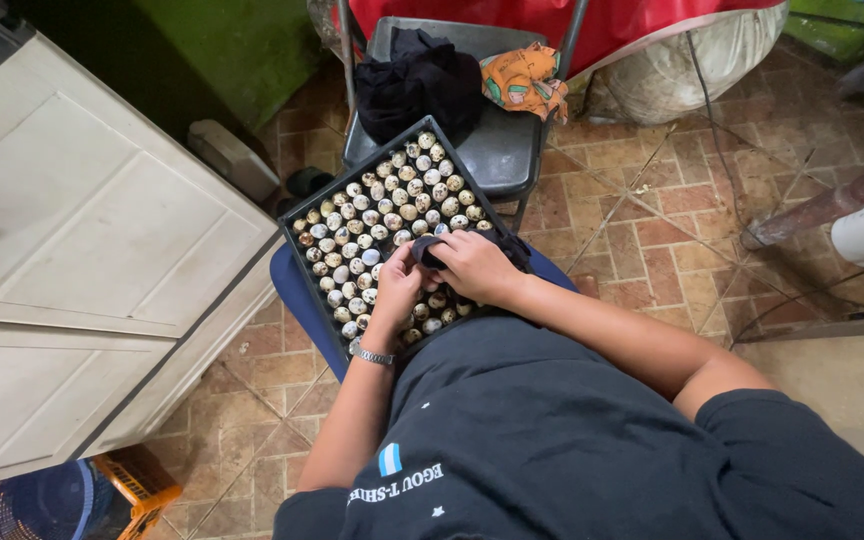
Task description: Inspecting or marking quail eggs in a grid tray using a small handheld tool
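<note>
A black tray (292, 232) full of several small speckled eggs (384, 207) rests on my lap. My left hand (399, 287) is curled over the tray's near part, fingers closed on something small that I cannot make out. My right hand (472, 264) grips a dark cloth (508, 244) pressed against the left hand's fingers. A metal bracelet (374, 356) circles my left wrist.
A grey chair (502, 150) stands ahead with a black garment (420, 80) and an orange cloth (524, 82). A cream cabinet (82, 250) is at left, a white sack (702, 60) behind, pipes (832, 205) at right, baskets (72, 500) at bottom left.
</note>
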